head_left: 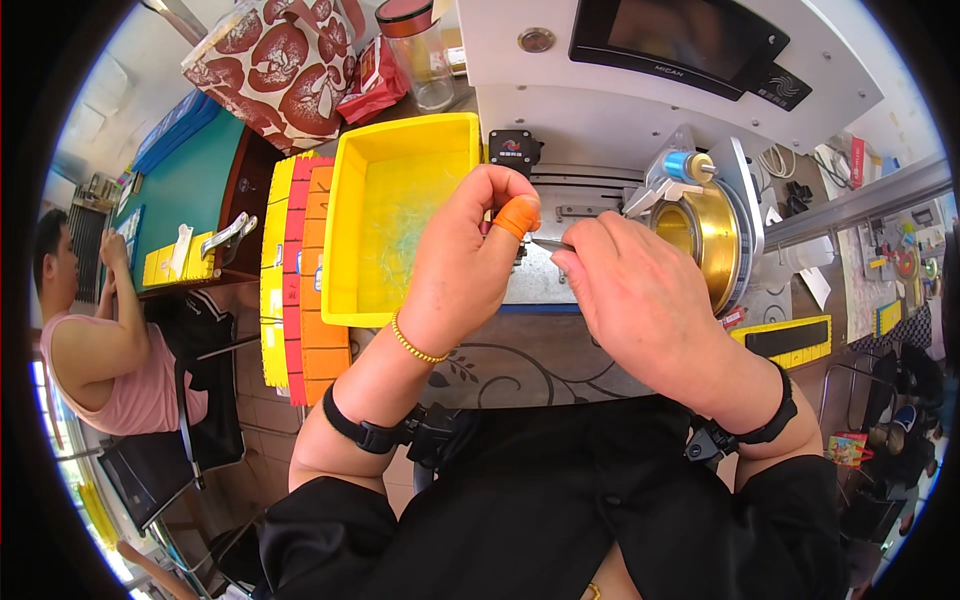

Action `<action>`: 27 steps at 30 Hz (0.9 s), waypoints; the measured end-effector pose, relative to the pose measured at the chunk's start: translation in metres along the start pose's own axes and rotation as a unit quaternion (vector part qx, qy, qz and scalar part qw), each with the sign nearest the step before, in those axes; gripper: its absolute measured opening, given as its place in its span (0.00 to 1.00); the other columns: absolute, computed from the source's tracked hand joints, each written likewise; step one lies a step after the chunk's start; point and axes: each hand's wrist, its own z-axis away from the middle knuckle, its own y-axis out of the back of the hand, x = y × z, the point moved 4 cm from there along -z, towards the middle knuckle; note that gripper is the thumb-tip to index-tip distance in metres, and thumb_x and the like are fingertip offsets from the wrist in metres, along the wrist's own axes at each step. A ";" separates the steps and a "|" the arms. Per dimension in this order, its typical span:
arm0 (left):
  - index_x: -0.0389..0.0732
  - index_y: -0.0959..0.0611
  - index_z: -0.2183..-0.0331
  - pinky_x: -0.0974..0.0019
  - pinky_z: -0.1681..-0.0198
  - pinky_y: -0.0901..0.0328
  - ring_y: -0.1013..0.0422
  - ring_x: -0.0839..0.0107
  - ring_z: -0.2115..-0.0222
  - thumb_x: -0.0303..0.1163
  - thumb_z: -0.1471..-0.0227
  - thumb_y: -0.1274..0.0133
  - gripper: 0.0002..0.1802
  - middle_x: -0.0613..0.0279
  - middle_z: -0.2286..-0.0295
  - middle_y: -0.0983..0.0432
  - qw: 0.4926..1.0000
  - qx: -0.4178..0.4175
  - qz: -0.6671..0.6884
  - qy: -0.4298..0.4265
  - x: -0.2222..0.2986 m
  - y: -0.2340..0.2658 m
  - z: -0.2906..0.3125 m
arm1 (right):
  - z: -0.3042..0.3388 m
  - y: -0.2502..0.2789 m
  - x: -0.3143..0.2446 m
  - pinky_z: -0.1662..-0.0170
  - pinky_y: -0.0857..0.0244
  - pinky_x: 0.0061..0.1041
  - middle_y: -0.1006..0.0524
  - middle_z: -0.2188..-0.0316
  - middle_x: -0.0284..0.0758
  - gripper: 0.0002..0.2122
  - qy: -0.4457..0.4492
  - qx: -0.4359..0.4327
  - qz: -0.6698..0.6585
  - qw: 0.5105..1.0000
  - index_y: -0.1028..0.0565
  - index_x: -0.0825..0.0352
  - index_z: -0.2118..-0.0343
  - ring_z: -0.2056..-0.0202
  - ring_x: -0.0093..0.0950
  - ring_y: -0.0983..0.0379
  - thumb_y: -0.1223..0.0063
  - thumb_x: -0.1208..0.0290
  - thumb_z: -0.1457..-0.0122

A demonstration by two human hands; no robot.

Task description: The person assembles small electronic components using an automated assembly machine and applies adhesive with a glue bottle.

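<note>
Head view: the left hand (468, 262), an orange finger cot (518, 215) on one fingertip, curls its fingers loosely toward the right hand (630, 290). The right hand pinches a small metal tool (550, 244), whose tip points at the cot, between both hands. A yellow tray (400, 215) lies just left, a gold spool (705, 235) right.

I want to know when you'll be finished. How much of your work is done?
Done: I can't tell; the yellow tray seems to hold only faint wispy threads. In hand: my left hand, with an orange fingertip cover, and my right hand pinch a small silvery piece. Left: the pictures don't show how much.
</note>
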 end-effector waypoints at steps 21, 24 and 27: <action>0.37 0.27 0.63 0.76 0.62 0.37 0.34 0.81 0.69 0.27 0.40 0.51 0.05 0.69 0.71 0.29 1.000 -0.006 0.006 0.005 -0.002 -0.003 -0.001 | -0.002 0.001 -0.001 0.73 0.34 0.31 0.32 0.77 0.37 0.08 0.031 0.002 0.021 0.999 0.33 0.67 0.72 0.74 0.34 0.30 0.48 0.70 0.41; 0.37 0.26 0.63 0.76 0.62 0.37 0.34 0.81 0.68 0.27 0.40 0.51 0.05 0.69 0.71 0.29 1.000 -0.003 0.004 -0.004 -0.001 -0.004 -0.001 | -0.003 0.002 -0.003 0.73 0.34 0.31 0.32 0.77 0.37 0.08 0.026 -0.006 0.024 0.999 0.33 0.67 0.72 0.74 0.34 0.29 0.49 0.70 0.41; 0.38 0.26 0.65 0.76 0.64 0.38 0.35 0.81 0.70 0.26 0.41 0.50 0.03 0.70 0.72 0.30 1.000 0.010 0.000 -0.017 0.001 -0.005 0.000 | -0.002 0.001 -0.002 0.72 0.34 0.32 0.31 0.77 0.37 0.08 0.027 -0.006 0.029 0.999 0.33 0.67 0.72 0.74 0.35 0.29 0.49 0.70 0.41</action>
